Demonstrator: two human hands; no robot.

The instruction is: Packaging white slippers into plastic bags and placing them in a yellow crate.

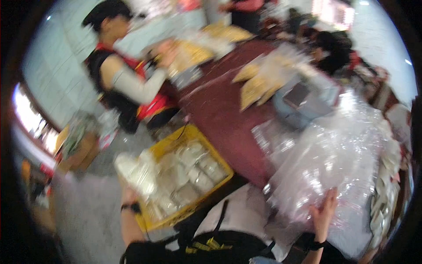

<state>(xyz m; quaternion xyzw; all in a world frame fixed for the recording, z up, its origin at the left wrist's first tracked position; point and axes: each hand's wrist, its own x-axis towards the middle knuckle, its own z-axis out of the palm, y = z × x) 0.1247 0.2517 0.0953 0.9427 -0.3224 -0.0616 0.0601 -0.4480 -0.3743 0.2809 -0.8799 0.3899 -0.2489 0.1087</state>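
The picture is motion-blurred. My left hand (129,196), with a black band on its wrist, grips the lower end of a clear packet (132,169) of pale pieces, held at the left edge of a yellow crate (218,157). Several similar clear packets fill the crate. My right hand (324,212), also with a dark wristband, lies flat with fingers spread on a big heap of clear plastic bags (338,154) at the right.
A dark red table (220,110) runs away from me, with yellowish packets (255,88) and a grey-blue box (303,101) on it. A person in a black and red top (123,83) works at its left side. Other people stand at the far end. Grey floor lies to the left.
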